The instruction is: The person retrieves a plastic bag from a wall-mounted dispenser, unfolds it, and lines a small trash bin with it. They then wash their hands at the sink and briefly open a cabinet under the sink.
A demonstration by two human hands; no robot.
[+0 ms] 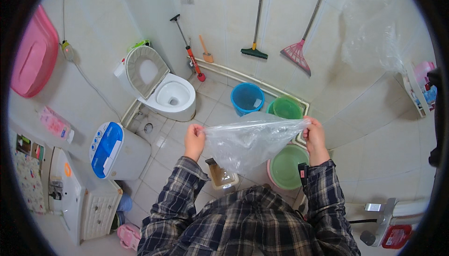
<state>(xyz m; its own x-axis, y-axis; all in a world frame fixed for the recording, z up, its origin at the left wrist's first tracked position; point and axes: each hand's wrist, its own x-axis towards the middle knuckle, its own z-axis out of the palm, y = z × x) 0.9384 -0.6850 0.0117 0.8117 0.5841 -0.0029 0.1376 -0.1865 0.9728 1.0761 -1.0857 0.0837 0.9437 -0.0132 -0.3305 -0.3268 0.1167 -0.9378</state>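
Observation:
A clear plastic bag (249, 140) is stretched between my two hands, its upper edge pulled nearly straight and the rest hanging down in a loose point. My left hand (194, 142) pinches one corner of it, and my right hand (315, 136) grips the opposite corner. Below the bag, partly covered by it, a small open bin (223, 178) stands on the tiled floor. To its right, under my right forearm, is a green basin (288, 166) with a pink one around it. The bag's lower folds hide part of the floor.
Beyond the bag stand a blue bucket (247, 98) and green basins (287, 107) near the wall pipes. A toilet (175, 94) with its lid raised is at the left, a small washing machine (121, 152) nearer. A squeegee broom (298, 55) and brush (254, 52) hang on the wall.

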